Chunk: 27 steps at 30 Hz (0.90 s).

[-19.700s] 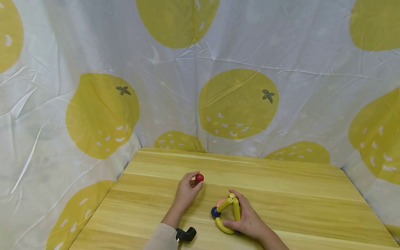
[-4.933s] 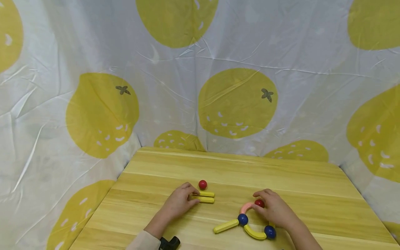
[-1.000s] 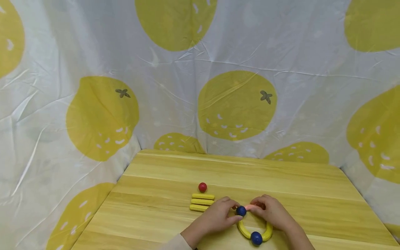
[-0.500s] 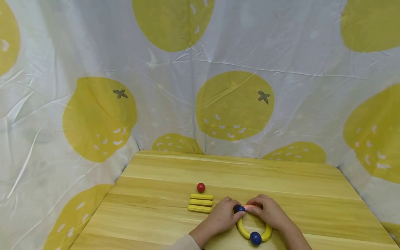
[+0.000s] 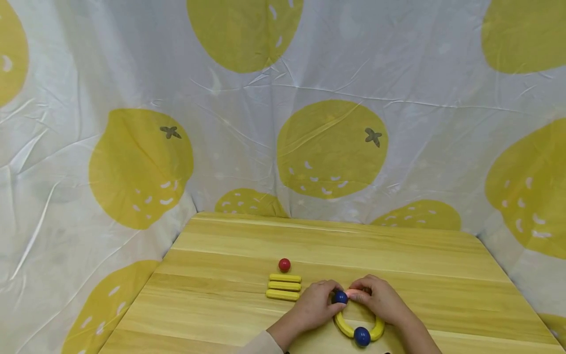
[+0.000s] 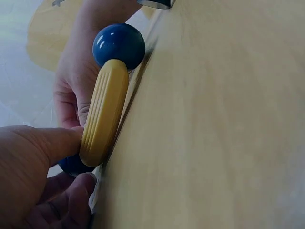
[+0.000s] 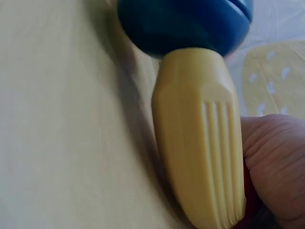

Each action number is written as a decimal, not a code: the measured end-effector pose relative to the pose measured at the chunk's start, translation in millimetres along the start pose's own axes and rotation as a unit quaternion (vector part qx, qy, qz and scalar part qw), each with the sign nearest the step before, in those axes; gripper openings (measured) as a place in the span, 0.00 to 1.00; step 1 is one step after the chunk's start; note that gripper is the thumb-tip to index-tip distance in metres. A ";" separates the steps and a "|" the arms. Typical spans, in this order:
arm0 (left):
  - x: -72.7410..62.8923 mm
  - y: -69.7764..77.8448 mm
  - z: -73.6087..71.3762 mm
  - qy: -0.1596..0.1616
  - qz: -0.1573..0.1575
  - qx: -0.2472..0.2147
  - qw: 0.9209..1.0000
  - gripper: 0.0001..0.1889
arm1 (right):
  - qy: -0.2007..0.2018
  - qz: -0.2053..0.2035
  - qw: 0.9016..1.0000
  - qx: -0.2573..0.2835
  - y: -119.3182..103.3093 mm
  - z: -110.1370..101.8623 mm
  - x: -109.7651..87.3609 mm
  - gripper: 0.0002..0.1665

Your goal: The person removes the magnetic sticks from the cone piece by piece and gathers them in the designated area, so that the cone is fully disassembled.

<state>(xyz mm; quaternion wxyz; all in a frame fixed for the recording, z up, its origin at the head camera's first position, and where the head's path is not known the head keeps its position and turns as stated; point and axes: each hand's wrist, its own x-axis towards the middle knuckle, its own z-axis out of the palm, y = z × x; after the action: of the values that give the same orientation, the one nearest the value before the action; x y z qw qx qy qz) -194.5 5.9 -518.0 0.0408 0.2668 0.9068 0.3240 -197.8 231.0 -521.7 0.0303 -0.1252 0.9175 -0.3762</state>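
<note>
A ring of toy parts lies on the wooden table (image 5: 398,250): two yellow curved pieces (image 5: 346,328) joined by a blue ball (image 5: 362,336), and a second blue ball (image 5: 340,297) at the top left. My left hand (image 5: 330,298) pinches that upper blue ball (image 6: 74,164). Beside it, my right hand (image 5: 359,293) grips a pink curved piece (image 5: 353,294) that meets the ball. In the left wrist view a ribbed yellow piece (image 6: 105,114) runs up to the lower blue ball (image 6: 119,45). In the right wrist view a yellow piece (image 7: 200,157) ends in a blue ball (image 7: 186,24), with a red bit under my finger.
Three yellow straight sticks (image 5: 283,286) lie side by side left of my hands, with a red ball (image 5: 284,265) just beyond them. A white cloth with yellow fruit prints (image 5: 331,147) hangs behind and around the table.
Over the last second both hands stay on the ring's top. Since 4.9 s ago a third stick joined the row, and my left hand moved from the sticks to the blue ball.
</note>
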 end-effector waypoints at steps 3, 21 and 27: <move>0.1 -2.4 0.8 0.003 0.008 -0.018 1.000 0.13 | 0.014 0.013 1.000 -0.006 -0.3 -0.3 0.7 0.12; 0.8 -15.6 -43.1 0.107 0.055 -0.111 0.987 0.17 | 0.034 0.027 0.999 -0.028 1.1 3.3 2.8 0.12; -1.1 -36.5 -73.5 0.140 0.041 -0.102 0.984 0.20 | 0.031 0.033 0.999 -0.027 2.4 2.8 1.5 0.14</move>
<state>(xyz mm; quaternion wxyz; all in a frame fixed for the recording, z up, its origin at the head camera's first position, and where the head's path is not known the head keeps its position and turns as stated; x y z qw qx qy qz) -228.3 -59.9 -482.5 -0.0732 0.2504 0.8539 0.4504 -199.3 230.3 -525.4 0.0108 -0.0842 0.9313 -0.3543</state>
